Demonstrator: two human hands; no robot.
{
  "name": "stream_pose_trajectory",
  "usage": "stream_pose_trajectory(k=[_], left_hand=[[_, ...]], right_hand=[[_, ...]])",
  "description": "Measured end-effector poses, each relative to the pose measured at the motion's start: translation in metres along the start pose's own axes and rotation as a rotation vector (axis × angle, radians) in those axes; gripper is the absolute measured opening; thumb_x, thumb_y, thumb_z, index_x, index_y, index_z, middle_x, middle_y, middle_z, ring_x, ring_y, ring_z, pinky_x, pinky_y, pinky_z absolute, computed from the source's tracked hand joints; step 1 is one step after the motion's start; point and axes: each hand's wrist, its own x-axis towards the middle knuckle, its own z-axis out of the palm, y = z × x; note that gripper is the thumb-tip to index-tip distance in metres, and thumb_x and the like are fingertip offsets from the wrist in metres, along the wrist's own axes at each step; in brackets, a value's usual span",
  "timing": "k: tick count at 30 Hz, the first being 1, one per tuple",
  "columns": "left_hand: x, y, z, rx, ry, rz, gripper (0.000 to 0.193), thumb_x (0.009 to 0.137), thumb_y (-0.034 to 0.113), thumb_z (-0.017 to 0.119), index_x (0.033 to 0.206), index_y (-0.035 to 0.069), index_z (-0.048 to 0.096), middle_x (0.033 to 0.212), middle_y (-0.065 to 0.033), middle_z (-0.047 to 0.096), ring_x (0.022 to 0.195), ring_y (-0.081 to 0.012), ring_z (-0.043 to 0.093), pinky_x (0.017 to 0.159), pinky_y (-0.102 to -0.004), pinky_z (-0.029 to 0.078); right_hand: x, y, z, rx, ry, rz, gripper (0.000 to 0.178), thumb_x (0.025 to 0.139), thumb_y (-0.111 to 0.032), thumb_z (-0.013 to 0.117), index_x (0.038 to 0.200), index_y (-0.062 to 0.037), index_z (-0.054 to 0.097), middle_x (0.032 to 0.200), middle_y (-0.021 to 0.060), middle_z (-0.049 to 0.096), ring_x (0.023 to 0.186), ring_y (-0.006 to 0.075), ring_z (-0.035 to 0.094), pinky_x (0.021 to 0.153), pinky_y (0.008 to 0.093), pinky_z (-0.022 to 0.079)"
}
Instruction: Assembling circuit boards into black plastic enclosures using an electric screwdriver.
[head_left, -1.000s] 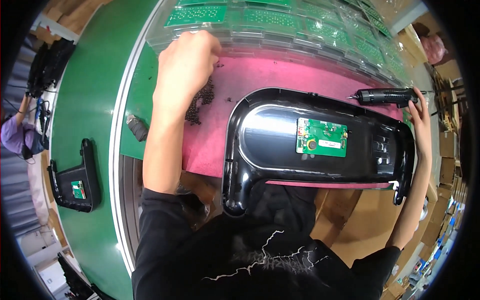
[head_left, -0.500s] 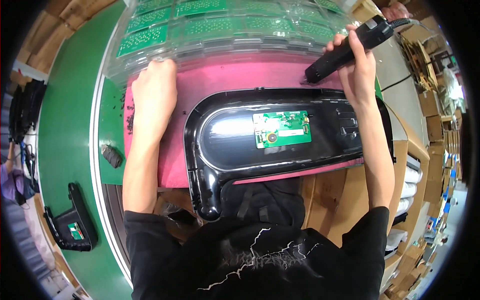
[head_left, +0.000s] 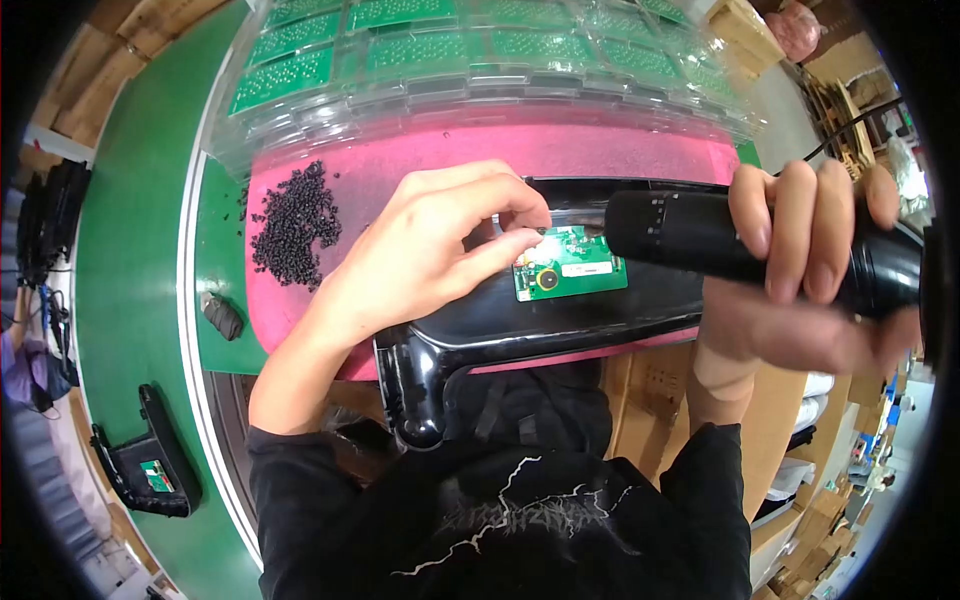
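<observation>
Open lane: mat (head_left: 430, 148), between trays (head_left: 440, 82) and shell (head_left: 480, 326). Obstructions: screws (head_left: 293, 228), mat's left; driver (head_left: 690, 232) and right hand (head_left: 793, 250), above shell's right; left hand (head_left: 425, 238), over board (head_left: 578, 282).

A green worktop (head_left: 228, 268), with a pink mat (head_left: 390, 155) laid over most of it; on the mat's left part, a loose heap of tiny black pieces (head_left: 290, 235), with a few strays (head_left: 243, 199) on the green just beyond the edge; at its middle, a large glossy black housing (head_left: 470, 328), its near leg jutting past the mat; along the far side, clear plastic trays (head_left: 480, 86); left of the mat, a small dark grey bundle (head_left: 222, 315); past a pale rail (head_left: 188, 280), a long green surface (head_left: 120, 300) carrying a second black housing (head_left: 128, 460).
</observation>
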Motion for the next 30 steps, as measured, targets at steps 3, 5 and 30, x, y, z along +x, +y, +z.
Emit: stream_pose_trajectory(k=[3,5,30], left_hand=[[-0.002,-0.005,0.002,-0.062,0.039,0.031,0.014,0.081,-0.001,0.072,0.094,-0.003,0.067,0.089,-0.0109,0.068,0.074,-0.0177,0.065,0.067,-0.0287,0.053],[-0.003,-0.005,0.002,-0.076,0.044,0.027,0.014,0.081,-0.002,0.072,0.094,-0.003,0.067,0.089,-0.0113,0.068,0.074,-0.0185,0.065,0.067,-0.0286,0.053],[0.025,-0.014,0.031,0.203,-0.193,-0.218,0.025,0.092,0.012,0.064,0.074,-0.003,0.056,0.065,-0.012,0.056,0.061,-0.0285,0.059,0.059,-0.0366,0.046]], right_hand=[[0.0,0.006,-0.004,-0.061,-0.11,-0.015,0.057,0.073,-0.054,0.075,0.107,-0.0127,0.052,0.064,-0.0073,0.049,0.053,0.005,0.047,0.062,0.0239,0.04],[0.0,0.008,-0.006,-0.137,-0.169,-0.004,0.058,0.074,-0.055,0.075,0.108,-0.0134,0.052,0.065,-0.0074,0.051,0.053,0.0048,0.048,0.061,0.0239,0.04],[-0.013,-0.002,-0.092,-0.493,0.082,0.257,0.057,0.088,-0.06,0.055,0.104,-0.006,0.05,0.062,-0.0011,0.048,0.05,0.0104,0.042,0.054,0.0284,0.034]])
